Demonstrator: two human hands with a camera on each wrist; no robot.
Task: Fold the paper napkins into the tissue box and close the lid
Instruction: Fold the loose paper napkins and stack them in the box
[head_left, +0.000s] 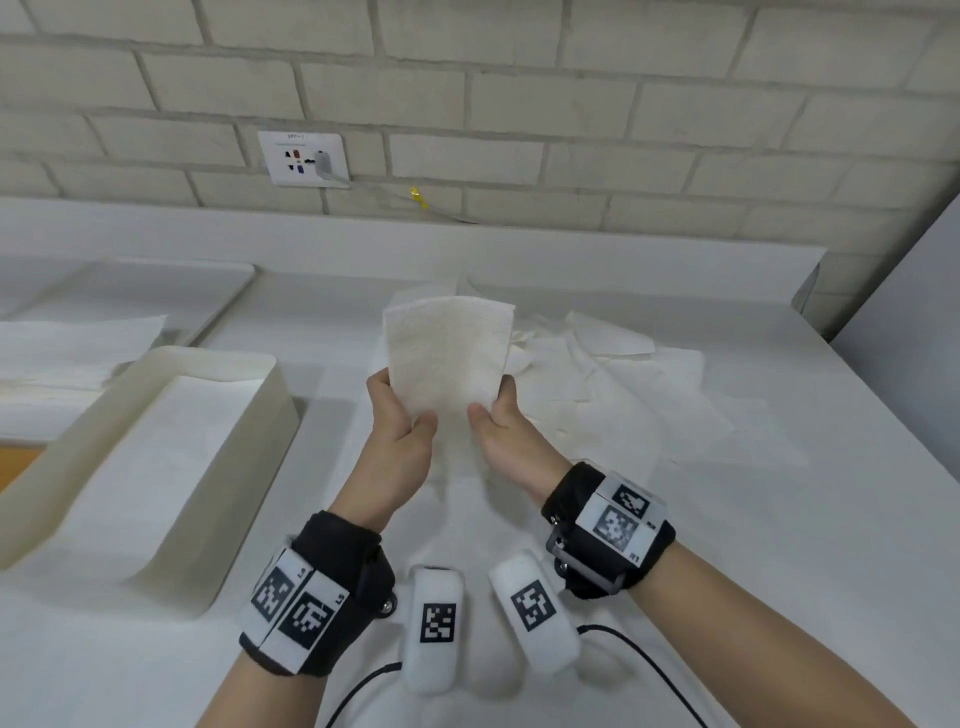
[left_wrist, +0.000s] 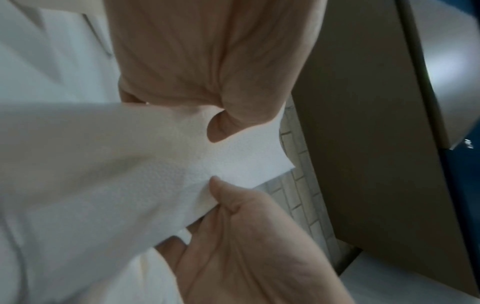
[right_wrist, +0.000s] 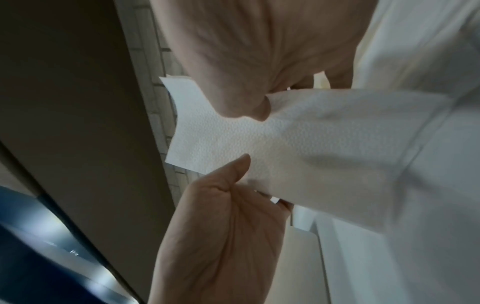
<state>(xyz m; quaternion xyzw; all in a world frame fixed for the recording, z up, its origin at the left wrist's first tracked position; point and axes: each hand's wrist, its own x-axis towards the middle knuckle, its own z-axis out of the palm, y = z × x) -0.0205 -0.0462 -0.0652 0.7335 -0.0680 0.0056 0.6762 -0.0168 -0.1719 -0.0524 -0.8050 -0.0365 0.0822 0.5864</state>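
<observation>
1. You've got the folded napkin (head_left: 447, 358) up off the table (head_left: 727, 545), left hand (head_left: 400, 441) and right hand (head_left: 506, 441) each pinching a bottom corner, thumbs in front.
2. Two-corner grip probably keeps the fold flat and square.
3. Open tissue box (head_left: 156, 457) sits just left, so it's a short swing over.
4. Loose napkins (head_left: 623, 374) wait behind.

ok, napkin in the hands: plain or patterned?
White napkin with a fine embossed dimple texture, no print. Clearest in the right wrist view.
</observation>
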